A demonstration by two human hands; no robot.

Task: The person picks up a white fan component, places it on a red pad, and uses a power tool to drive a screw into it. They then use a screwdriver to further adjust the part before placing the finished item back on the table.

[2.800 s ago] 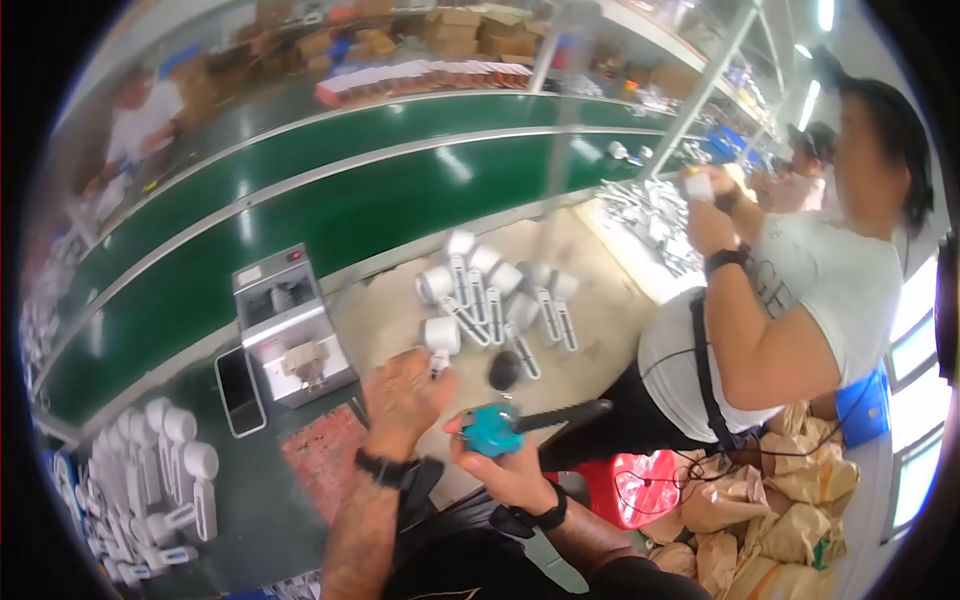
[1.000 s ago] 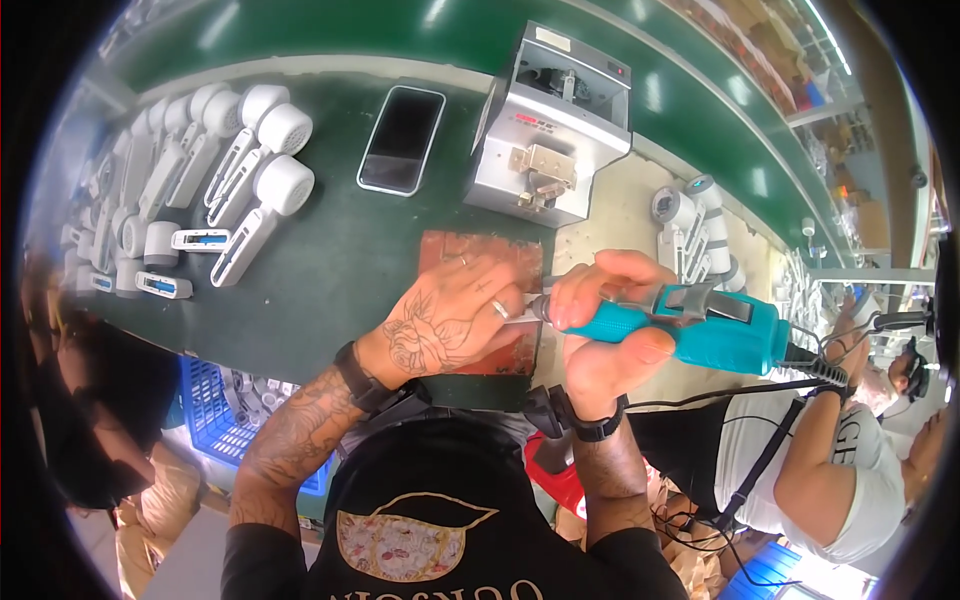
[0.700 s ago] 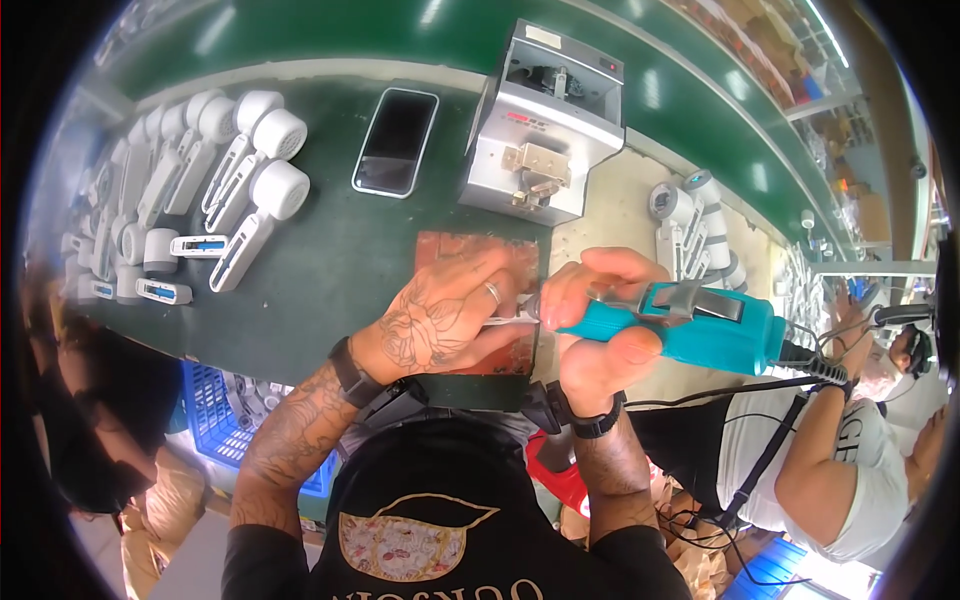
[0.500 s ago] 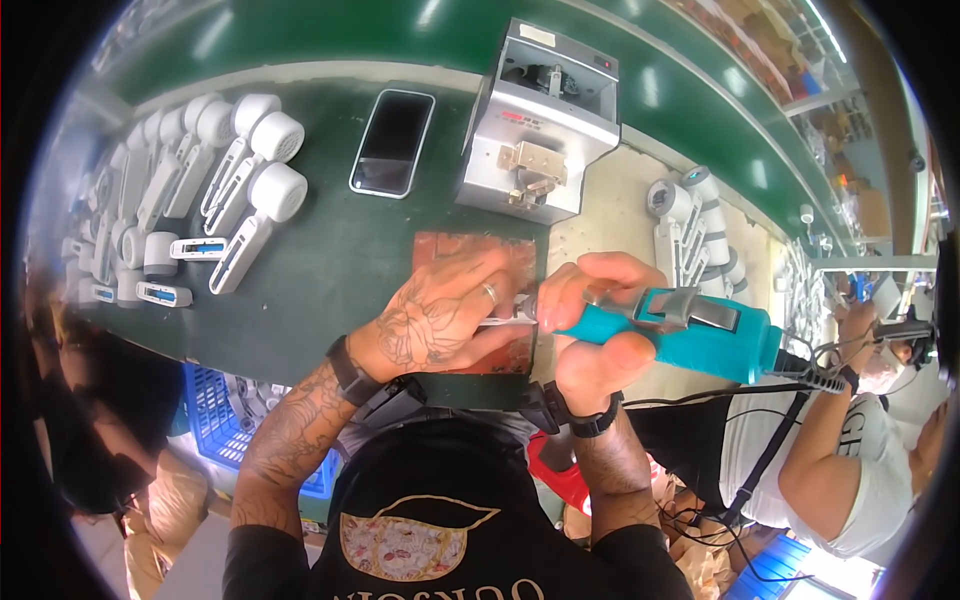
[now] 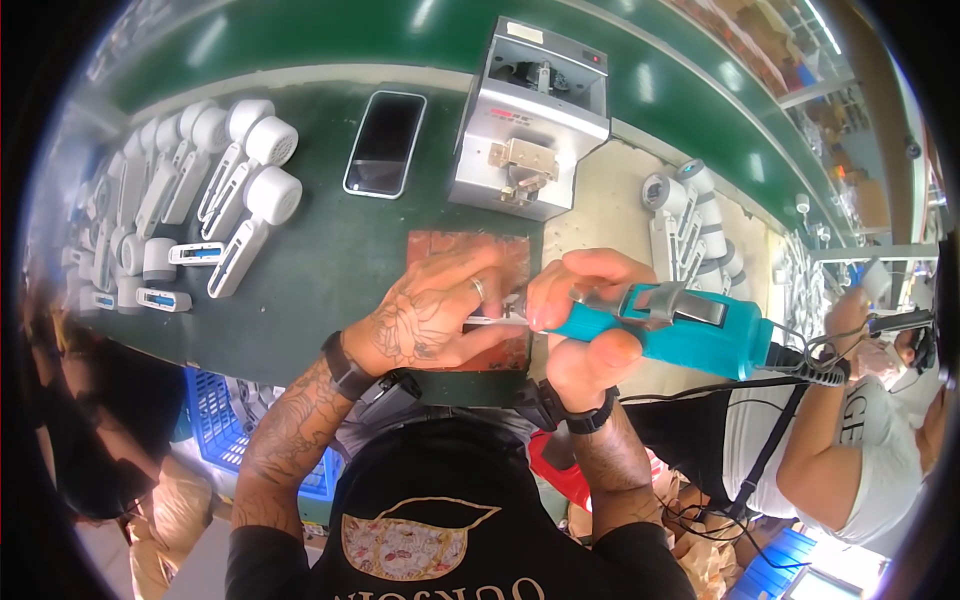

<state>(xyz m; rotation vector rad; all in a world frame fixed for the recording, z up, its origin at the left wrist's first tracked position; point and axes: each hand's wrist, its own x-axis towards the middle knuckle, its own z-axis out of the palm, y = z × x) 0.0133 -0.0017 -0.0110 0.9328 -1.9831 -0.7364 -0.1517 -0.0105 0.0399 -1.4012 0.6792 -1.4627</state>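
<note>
Wrapped around a teal electric screwdriver (image 5: 695, 340) with a metal lever on its side, my right hand (image 5: 585, 350) keeps the tool lying nearly level. Its tip points left, toward the fingers of my left hand (image 5: 430, 315). Those fingers are closed around a small white part (image 5: 485, 321), mostly hidden by the hand, so its kind does not show. Screwdriver tip and part meet between the two hands, above a reddish-brown mat (image 5: 425, 243) on the green table.
Several white handheld devices with round heads (image 5: 272, 195) lie in rows at the left; more (image 5: 665, 190) lie at the right. A phone (image 5: 385, 145) and a grey metal machine (image 5: 520, 130) stand behind my hands. Below are a blue basket (image 5: 215, 415) and a black cable (image 5: 690, 395). Co-workers sit on both sides.
The view has shifted a little, so the scene sits slightly further left. Both hands keep their grip on the screwdriver and the white part.
</note>
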